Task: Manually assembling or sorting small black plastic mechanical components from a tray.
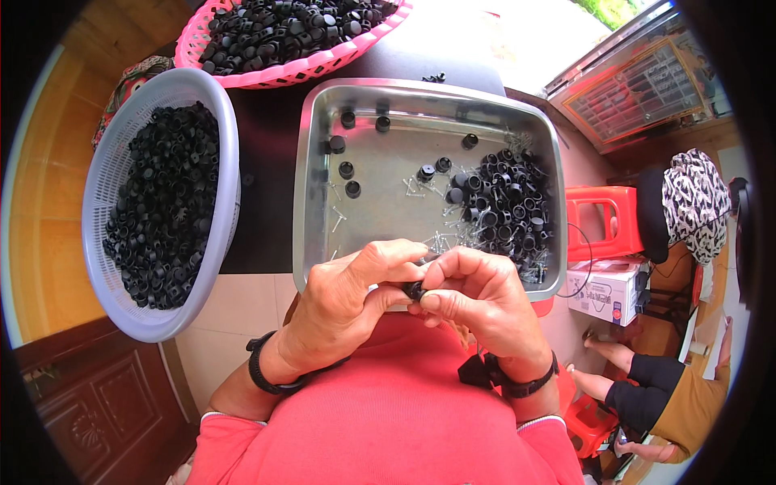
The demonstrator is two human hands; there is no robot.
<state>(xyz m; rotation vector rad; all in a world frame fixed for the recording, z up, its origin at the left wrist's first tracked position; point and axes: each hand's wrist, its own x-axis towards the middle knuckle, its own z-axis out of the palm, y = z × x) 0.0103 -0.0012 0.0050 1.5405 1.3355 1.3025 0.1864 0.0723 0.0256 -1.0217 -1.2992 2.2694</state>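
My left hand [349, 284] and my right hand [478, 297] meet in front of my chest, at the near edge of a metal tray [364, 90]. Between their fingertips is a small black plastic part [414, 289], pinched from both sides. The fingers cover most of it, so its exact shape is hidden. Inside the tray, a heap of short black cylindrical plastic pieces [517, 194] fills the right side, mixed with thin silvery screw-like pins [440, 242]. Several single pieces stand apart on the tray's left, among them a black cylinder [353, 188].
To the left, a pale lavender basket [229, 170] holds many small black parts. A pink basket [315, 66] of black caps stands at the back on the dark table [259, 170]. Right of the tray are a red stool [606, 222] and a white carton [606, 295]. Another person [687, 412] is at lower right.
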